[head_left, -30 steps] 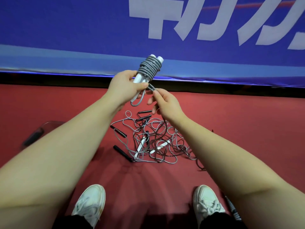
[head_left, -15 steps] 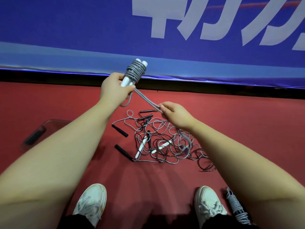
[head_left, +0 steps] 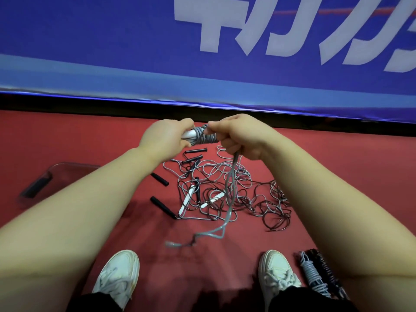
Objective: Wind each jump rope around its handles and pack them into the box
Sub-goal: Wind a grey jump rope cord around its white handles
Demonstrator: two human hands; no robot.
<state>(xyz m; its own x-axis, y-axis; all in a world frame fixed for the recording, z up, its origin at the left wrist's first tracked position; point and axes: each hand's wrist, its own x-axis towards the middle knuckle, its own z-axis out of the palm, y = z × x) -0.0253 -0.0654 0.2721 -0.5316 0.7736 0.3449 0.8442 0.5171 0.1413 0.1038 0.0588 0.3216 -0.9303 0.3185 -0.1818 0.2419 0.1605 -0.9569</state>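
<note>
- L hand [head_left: 166,140] grips the white handles [head_left: 188,134]; R hand [head_left: 240,136], lower a sec ago pulling slack, is now up at the coil [head_left: 204,138], pinching grey rope.
- Coil is above the floor pile [head_left: 225,192], now turned sideways.
- Short tail [head_left: 225,224] dangles over the pile, so it's nearly wound.
- Box [head_left: 67,167] sits left of the pile; this rope isn't packed yet.

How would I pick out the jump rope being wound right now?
Under the blue banner, above the red floor, the person's left hand and right hand meet. Between them sits the grey rope bundle, coiled tightly round white handles. Unlike the loose tangled pile below, it is held in the air.
</note>
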